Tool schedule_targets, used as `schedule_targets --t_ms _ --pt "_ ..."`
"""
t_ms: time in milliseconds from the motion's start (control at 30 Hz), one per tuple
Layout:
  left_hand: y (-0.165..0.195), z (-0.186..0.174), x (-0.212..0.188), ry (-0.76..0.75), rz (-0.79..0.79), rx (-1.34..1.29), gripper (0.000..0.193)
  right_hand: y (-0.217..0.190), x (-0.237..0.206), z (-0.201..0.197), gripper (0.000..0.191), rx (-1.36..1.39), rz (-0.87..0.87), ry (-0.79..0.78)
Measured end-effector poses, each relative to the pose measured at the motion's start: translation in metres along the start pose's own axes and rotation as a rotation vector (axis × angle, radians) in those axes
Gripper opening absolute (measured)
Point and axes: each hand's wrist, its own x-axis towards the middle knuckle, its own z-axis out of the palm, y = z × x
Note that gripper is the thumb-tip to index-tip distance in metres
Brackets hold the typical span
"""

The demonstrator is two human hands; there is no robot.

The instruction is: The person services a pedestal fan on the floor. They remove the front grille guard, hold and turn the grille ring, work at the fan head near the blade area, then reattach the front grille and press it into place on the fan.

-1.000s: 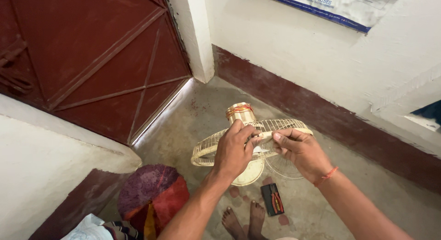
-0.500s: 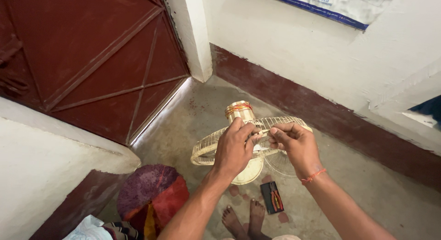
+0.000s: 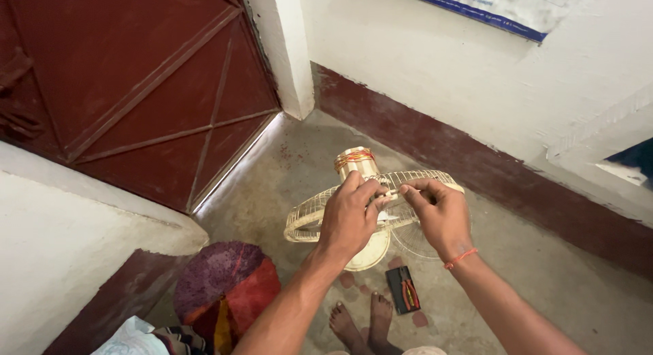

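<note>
A cream table fan stands on the floor before me, its wire guard [image 3: 305, 217] tilted flat and its motor housing [image 3: 355, 161] wrapped with orange thread. My left hand [image 3: 348, 215] lies on top of the guard near its centre, fingers curled around the wires. My right hand [image 3: 441, 215] pinches the guard next to it, fingertips nearly touching the left's. A red thread circles my right wrist. The fan's round base [image 3: 367, 255] shows below my hands.
A small dark pouch with red-handled pliers [image 3: 403, 290] lies on the concrete floor by my bare feet [image 3: 360, 322]. A round purple and red mat [image 3: 224, 290] is at lower left. A dark red door [image 3: 136, 83] is at left, a wall [image 3: 476, 96] behind.
Both hands have stayed on the guard; the right hand's fingers have shifted slightly toward the left hand. The fan has not visibly moved.
</note>
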Motion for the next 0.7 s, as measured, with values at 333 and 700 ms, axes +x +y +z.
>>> schedule_targets --t_ms 333,700 --pt "0.001 0.002 -0.001 0.003 -0.008 0.004 0.015 0.002 -0.008 0.006 0.020 -0.019 -0.068 0.045" --pt "0.000 0.001 0.000 -0.012 -0.001 0.017 0.015 0.010 -0.014 0.012 0.020 -0.035 -0.131 0.111"
